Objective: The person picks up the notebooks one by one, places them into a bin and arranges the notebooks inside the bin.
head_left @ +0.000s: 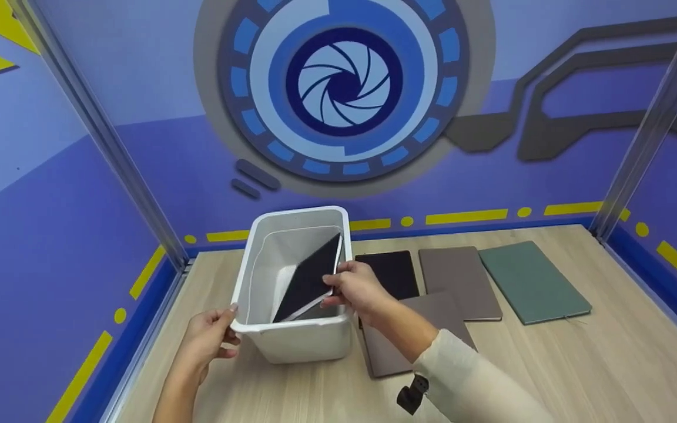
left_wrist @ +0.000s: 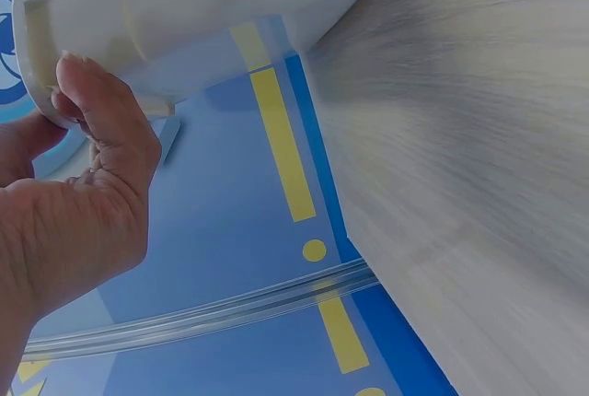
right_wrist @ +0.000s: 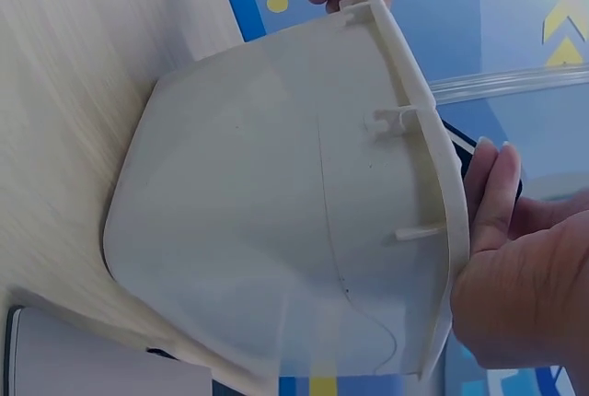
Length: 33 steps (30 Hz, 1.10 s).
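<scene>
A white plastic bin point(head_left: 303, 345) stands on the wooden table. My left hand point(head_left: 202, 338) grips its rim at the near left corner, thumb on top and fingers beneath, as the left wrist view point(left_wrist: 101, 175) also shows. Over the bin's right rim, my right hand point(head_left: 365, 289) pinches a dark-covered notebook point(head_left: 310, 273) by its edge. The notebook leans inside the bin, with its pale page edges showing. From the right wrist view, the bin's outer wall point(right_wrist: 239, 193) hides most of that notebook, leaving a corner beside my fingertips.
Right of the bin lie a black notebook point(head_left: 388, 271), two grey-brown notebooks, one farther back point(head_left: 456, 273) and one nearer point(head_left: 391, 346) partly under my right forearm, and a green notebook point(head_left: 535, 282). Patterned blue panels point(head_left: 156, 176) enclose the table point(head_left: 550, 376) at the back and sides.
</scene>
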### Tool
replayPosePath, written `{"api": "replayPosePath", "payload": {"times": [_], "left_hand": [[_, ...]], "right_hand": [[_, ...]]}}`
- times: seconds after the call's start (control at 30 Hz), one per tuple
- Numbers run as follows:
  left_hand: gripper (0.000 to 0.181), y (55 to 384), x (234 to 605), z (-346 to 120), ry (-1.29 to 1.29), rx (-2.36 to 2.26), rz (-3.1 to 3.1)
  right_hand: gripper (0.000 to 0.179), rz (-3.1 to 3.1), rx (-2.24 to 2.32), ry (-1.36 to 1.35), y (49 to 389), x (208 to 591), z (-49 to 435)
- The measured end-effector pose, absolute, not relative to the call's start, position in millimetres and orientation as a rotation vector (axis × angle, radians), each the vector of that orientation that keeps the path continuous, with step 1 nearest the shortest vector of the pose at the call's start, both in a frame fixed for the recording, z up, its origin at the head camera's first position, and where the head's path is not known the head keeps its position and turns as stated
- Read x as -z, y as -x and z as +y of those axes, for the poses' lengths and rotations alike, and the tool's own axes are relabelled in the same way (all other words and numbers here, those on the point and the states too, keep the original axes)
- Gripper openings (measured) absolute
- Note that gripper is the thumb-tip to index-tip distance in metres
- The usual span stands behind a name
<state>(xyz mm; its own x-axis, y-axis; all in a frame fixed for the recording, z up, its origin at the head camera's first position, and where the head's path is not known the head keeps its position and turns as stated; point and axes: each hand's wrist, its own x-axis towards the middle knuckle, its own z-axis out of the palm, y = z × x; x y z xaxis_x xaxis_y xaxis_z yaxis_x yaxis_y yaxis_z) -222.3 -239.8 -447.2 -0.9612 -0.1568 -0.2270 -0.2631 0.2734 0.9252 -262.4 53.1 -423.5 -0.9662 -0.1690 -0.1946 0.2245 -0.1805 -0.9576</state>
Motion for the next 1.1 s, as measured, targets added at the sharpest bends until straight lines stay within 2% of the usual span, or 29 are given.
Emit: {"api": "replayPosePath", "payload": {"times": [0.17, 0.67, 0.97, 1.1], "left_hand": [[0.033, 223.3, 447.8, -239.8, 0.392, -1.798, 2.443], [0.033, 221.9, 448.8, -240.6, 0.405, -1.787, 2.441], [0.034, 222.2, 449.6, -241.5, 0.394, -1.792, 2.434], [0.034, 222.6, 449.9, -241.1, 0.389, -1.795, 2.434]], "right_hand": [[0.012, 1.867, 2.199, -0.056, 263.7, 422.8, 52.6], [0.008, 1.930, 2.123, -0.045, 262.3, 421.6, 49.7], [0.015, 2.016, 2.051, -0.035, 261.5, 418.8, 45.9], [0.040, 2.044, 2.022, -0.023, 262.5, 416.7, 43.5]]}}
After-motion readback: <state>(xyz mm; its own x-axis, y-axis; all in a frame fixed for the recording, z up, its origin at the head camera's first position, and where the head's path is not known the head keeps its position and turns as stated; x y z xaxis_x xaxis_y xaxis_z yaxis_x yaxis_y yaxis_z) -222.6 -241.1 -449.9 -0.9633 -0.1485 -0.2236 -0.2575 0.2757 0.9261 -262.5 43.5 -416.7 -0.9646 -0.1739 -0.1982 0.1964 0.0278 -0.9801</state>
